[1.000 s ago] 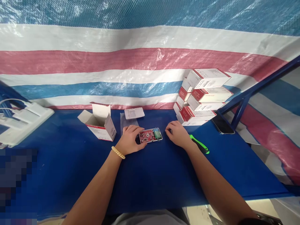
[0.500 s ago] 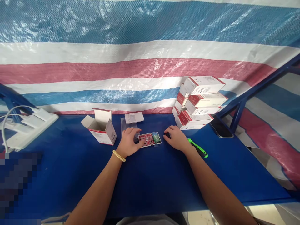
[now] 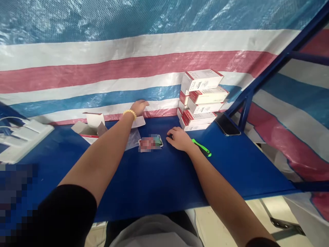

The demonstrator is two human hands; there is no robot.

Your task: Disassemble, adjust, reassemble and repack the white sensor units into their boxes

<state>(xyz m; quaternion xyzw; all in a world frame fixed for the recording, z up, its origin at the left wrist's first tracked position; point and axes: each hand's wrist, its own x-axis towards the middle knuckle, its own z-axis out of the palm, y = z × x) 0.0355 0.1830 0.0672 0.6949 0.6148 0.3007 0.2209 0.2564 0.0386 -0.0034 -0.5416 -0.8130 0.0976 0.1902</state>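
Observation:
My left hand (image 3: 140,107) reaches to the back edge of the table, fingers stretched out to the right. Just below it lies a white plastic cover (image 3: 139,122), partly behind my wrist. In the middle of the table, a circuit board (image 3: 150,143) with red and green parts sits in a white shell; it is partly blurred. My right hand (image 3: 179,138) rests on the table right of the board. Its fingers are curled around a small dark thing (image 3: 170,136) that I cannot make out. A green and black handled tool (image 3: 202,148) lies beside my right wrist.
A stack of white and red boxes (image 3: 200,118) stands at the back right, with a phone (image 3: 227,124) beside it. An opened box (image 3: 89,128) is partly behind my left forearm. A clear plastic bag (image 3: 133,139) lies near the board. A white power strip (image 3: 28,140) is at far left.
My left hand has left the circuit board and moved up and back to the white cover. My right hand stays in place on the table. The whole view has shifted and tilted.

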